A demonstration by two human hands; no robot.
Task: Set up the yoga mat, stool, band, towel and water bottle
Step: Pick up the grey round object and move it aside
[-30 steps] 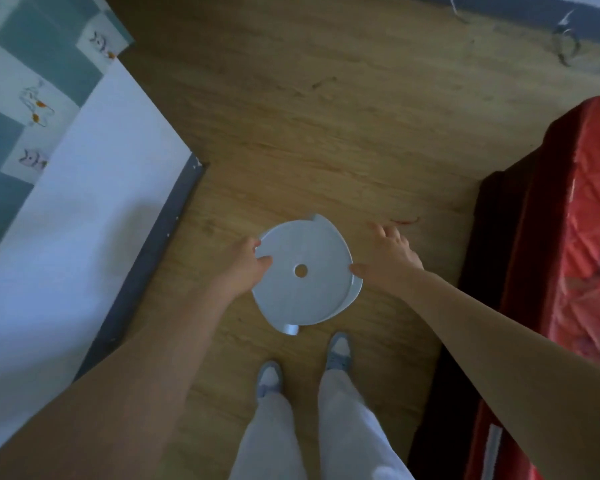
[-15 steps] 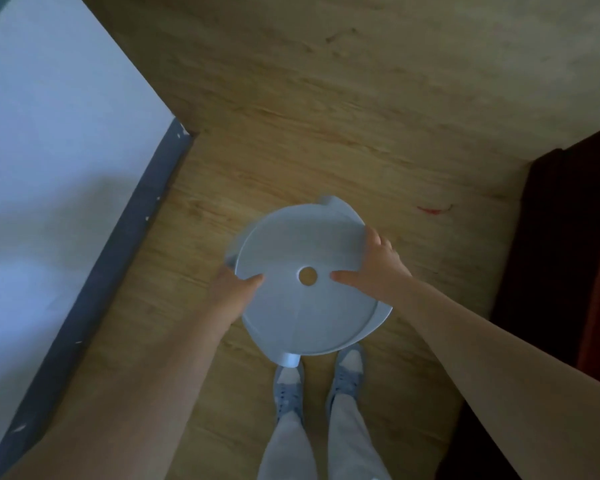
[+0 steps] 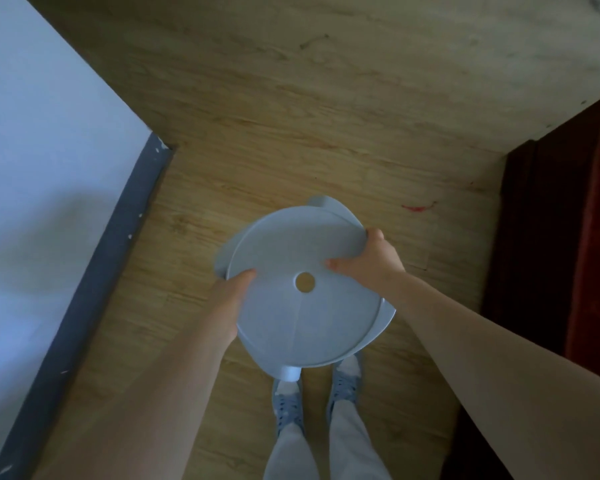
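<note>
Stool [image 3: 302,306]: I see it at frame centre, between both hands, above the floor [image 3: 326,116]; left hand [image 3: 227,306] grips its left rim, right hand [image 3: 371,258] grips upper-right rim, thumbs on top

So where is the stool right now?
In the head view, the stool sits mid-frame, gripped by the left hand and right hand, above the shoes.

No legible text, label, brand, number or sign anywhere in view.
</note>
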